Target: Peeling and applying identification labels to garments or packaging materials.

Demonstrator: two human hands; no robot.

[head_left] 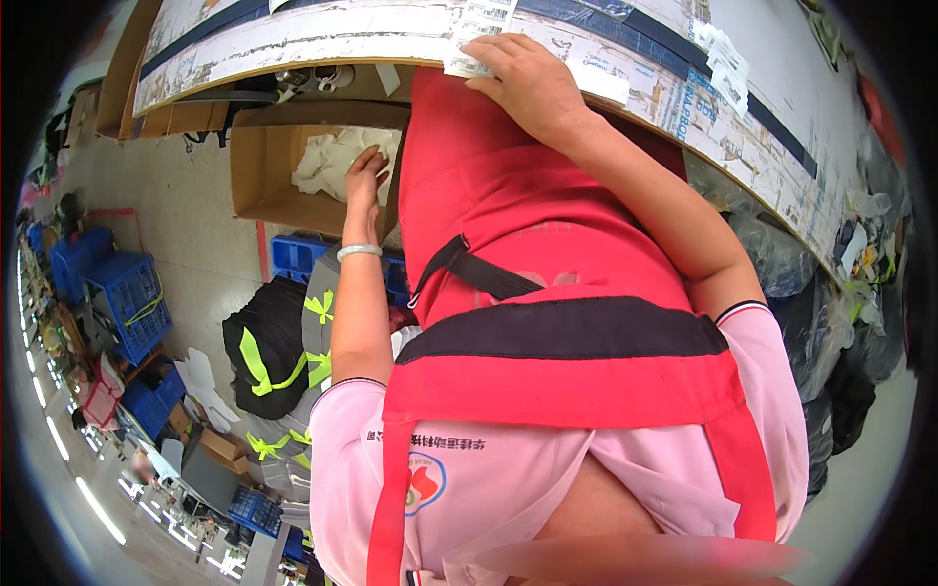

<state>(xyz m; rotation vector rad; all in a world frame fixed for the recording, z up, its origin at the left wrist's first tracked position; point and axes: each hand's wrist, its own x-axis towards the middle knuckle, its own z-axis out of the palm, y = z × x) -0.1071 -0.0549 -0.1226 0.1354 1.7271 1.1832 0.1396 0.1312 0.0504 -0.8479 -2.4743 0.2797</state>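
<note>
My left hand (364,180) reaches down into an open cardboard box (264,166) at the left, below the table's edge. Its bent fingers close on crumpled white material (332,161) there; whether this is cloth or soft plastic I cannot tell. My right hand (532,86) lies palm down at the near edge of the table (381,37). Its fingers stretch over a strip of white printed labels (486,21), with the thumb at the strip's lower edge. A red apron (508,186) with a black band covers my front.
More white labels (725,63) lie on the table at the right. Clear plastic bags (777,259) are piled below its right side. Bundles of black fabric (269,347) with yellow-green ties stand at the left, near a blue crate (127,303).
</note>
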